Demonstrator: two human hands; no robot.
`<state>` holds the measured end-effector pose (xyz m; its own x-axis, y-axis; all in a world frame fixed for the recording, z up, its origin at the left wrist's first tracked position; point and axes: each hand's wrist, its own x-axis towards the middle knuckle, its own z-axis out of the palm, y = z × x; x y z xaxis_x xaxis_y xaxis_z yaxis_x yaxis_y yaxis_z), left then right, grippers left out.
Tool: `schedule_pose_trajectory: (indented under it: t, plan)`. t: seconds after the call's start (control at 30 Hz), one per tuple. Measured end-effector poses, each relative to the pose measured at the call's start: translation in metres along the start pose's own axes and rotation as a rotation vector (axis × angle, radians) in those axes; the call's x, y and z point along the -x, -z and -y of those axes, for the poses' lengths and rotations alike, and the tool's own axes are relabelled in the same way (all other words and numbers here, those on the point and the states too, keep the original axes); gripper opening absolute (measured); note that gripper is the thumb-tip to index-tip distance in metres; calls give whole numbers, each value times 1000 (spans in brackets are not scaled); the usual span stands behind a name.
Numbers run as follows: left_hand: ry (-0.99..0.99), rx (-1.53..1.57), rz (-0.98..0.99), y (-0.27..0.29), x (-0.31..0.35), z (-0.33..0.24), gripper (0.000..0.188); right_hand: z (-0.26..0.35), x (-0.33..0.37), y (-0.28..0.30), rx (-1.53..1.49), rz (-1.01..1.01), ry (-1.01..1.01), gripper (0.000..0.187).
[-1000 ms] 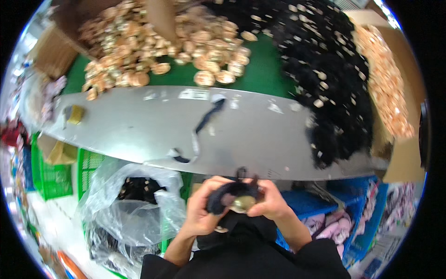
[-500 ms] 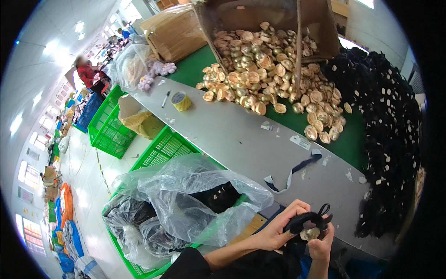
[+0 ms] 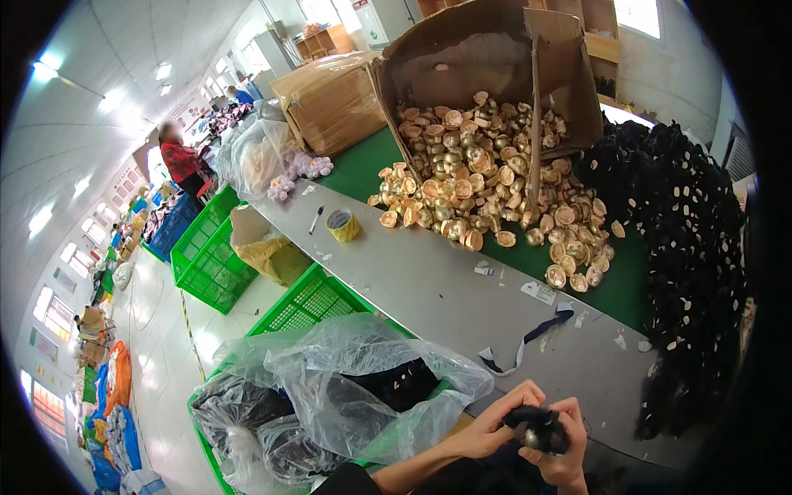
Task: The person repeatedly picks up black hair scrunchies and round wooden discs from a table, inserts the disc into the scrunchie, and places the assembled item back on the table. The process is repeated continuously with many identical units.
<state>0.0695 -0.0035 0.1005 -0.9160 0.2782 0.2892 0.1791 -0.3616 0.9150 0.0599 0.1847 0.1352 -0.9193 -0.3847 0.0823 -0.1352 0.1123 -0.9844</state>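
Both hands hold a small black fuzzy fabric piece point(image 3: 523, 415) low in the view, off the near edge of the table. A shiny gold domed shell point(image 3: 544, 437) sits in the fabric. My left hand point(image 3: 493, 422) is closed on the piece from the left, thumb and fingers at its side. My right hand point(image 3: 568, 452) curls round the other side, its thumb under the shell. Parts of the piece are hidden behind the fingers. Many gold half shells point(image 3: 466, 186) with pale insides lie heaped in and before a cardboard box point(image 3: 462, 62).
Black fuzzy pieces point(image 3: 697, 272) are piled at the right. A fabric strip point(image 3: 525, 342), tape roll point(image 3: 342, 224) and pen point(image 3: 316, 219) lie on the grey table point(image 3: 412, 289). At left stands a green crate point(image 3: 301, 309) with plastic bags point(image 3: 330, 375). A person point(image 3: 177, 157) is far off.
The black piece has turned in my hands, and its loop no longer shows. My right fingers have come over its top. The whole view has shifted, so the scene sits lower.
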Motion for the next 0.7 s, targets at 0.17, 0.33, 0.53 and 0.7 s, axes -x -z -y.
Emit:
schedule_pose_trajectory:
  t: [0.17, 0.33, 0.53, 0.7]
  plan:
    - [26, 11, 87, 4, -1, -7, 26, -2, 7, -3, 9, -2, 123, 43]
    - [123, 118, 170, 5, 13, 3, 31, -7, 27, 7, 221, 97, 276, 51]
    - [108, 98, -8, -5, 13, 4, 30, -7, 6, -8, 132, -156, 189, 34]
    - [99, -73, -218, -19, 9, 9, 25, -22, -2, -24, -146, -321, 96, 25]
